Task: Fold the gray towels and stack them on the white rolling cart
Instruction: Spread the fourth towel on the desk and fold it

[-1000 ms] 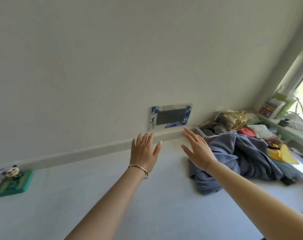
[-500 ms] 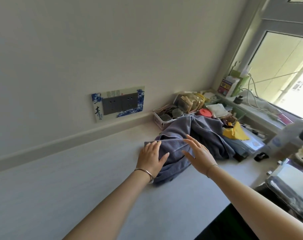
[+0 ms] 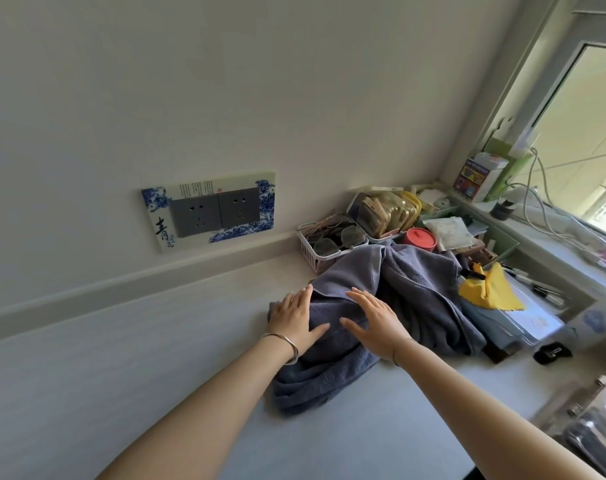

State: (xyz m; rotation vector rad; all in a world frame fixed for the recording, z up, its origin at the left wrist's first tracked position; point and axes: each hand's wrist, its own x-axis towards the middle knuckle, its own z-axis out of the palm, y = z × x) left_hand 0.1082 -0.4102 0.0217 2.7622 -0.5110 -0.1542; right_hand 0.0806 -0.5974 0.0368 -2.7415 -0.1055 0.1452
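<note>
Bright daylight from window (image 3: 578,140); right edge blurred, warped.

Gray towels (image 3: 391,306), thick terry, blue-gray, crumpled in one loose unfolded heap on the white counter, near end trailing toward the viewer, far end against a pink basket of glasses

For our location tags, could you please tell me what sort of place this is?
Probably a lived-in home room, perhaps a bedroom or study: a white counter beneath a decorated double wall socket, a basket of eyeglasses, and gray towels heaped near the window.
</note>
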